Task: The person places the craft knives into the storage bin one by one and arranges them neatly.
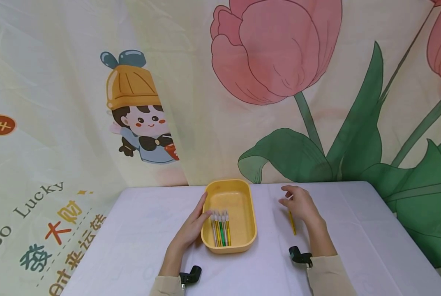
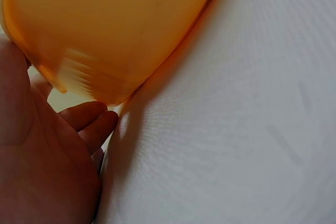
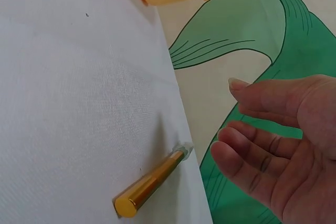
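A yellow plastic tray [image 1: 242, 213] sits on the table, holding several slim pen-like sticks [image 1: 221, 231] in yellow, green and pale colours with whitish tips, side by side. My left hand [image 1: 190, 226] grips the tray's left side, thumb over the rim and fingers along the outer wall. In the left wrist view, fingertips of the left hand [image 2: 58, 145] meet the tray wall [image 2: 121, 30]. On the right, a single gold pen-like stick [image 3: 155, 181] with a clear tip lies on the cloth. My right hand [image 1: 301, 203] hovers beside it, fingers loosely bent, holding nothing.
A white cloth [image 1: 157, 213] covers the table, which ends at a printed backdrop [image 1: 198, 102] with flowers and a cartoon figure. Black wrist cameras [image 1: 299, 255] sit on both wrists, near the beige sleeves.
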Demonstrator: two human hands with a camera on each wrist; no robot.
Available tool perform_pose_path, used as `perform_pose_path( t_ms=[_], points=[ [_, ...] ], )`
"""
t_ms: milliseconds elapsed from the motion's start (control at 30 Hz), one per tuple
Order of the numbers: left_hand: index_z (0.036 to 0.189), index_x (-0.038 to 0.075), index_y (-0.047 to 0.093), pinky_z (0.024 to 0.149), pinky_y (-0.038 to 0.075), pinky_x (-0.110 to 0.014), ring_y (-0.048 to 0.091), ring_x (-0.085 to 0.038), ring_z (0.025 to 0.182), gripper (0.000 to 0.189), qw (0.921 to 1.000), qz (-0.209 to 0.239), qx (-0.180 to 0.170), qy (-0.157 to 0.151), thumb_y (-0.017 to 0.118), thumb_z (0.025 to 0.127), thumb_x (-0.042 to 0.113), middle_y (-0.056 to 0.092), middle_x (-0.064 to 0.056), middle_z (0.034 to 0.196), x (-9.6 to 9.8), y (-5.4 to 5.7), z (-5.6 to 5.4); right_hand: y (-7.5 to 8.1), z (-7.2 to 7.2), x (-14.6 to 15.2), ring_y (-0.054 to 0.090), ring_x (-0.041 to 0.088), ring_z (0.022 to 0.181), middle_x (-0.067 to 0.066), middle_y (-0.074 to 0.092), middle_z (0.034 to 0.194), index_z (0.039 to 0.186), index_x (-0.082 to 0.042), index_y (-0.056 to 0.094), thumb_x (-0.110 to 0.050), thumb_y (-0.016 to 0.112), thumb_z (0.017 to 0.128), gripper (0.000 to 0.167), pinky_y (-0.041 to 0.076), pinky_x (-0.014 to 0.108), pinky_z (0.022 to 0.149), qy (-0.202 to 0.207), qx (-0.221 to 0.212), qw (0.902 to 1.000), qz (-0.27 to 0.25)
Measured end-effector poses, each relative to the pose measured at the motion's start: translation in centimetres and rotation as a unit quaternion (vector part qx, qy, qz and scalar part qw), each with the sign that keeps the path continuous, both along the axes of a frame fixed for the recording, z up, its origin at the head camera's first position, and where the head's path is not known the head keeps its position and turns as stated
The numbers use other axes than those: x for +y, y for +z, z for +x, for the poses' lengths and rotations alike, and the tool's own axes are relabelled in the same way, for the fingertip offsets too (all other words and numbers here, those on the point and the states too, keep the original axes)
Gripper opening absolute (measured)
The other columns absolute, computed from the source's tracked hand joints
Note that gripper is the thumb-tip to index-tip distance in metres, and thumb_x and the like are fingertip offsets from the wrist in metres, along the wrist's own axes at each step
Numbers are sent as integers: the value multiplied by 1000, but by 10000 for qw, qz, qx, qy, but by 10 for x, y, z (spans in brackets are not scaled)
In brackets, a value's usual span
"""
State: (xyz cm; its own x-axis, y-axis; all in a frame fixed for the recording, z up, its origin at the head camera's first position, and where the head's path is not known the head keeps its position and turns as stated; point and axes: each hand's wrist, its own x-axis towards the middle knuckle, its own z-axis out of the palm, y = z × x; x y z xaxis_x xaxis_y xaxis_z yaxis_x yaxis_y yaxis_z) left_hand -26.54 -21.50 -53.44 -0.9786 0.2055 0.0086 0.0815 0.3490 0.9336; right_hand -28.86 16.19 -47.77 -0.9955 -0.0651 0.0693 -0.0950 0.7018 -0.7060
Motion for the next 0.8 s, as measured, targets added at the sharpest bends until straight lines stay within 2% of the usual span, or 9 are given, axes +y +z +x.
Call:
perform_pose_path(
  t_ms=[333, 467, 800],
  points=[
    [165, 46, 13, 132, 6, -51, 7, -14, 163, 65, 10000, 37, 7, -71, 48, 111, 38, 12, 20, 172, -2, -2, 3, -7, 7, 5, 64, 33, 99, 23, 68, 117, 139, 0, 64, -14, 74, 96, 46, 59, 36, 73, -16, 35, 10000, 49],
    [165, 46, 13, 132, 7, -51, 7, -14, 163, 65, 10000, 26, -3, -70, 48, 111, 37, 12, 20, 172, -2, -1, 4, -10, 6, 6, 64, 34, 101, 23, 68, 117, 139, 0, 64, -14, 74, 96, 46, 59, 38, 76, -60, -8, 9999, 98],
    [166, 45, 14, 132, 7, -50, 9, -16, 163, 65, 10000, 17, -1, -40, 49, 111, 36, 14, 18, 173, -1, 1, 4, -19, 1, 10, 62, 30, 96, 20, 68, 111, 136, 0, 66, -11, 74, 95, 43, 56, 35, 73, -183, -104, 9997, 139]
  ],
)
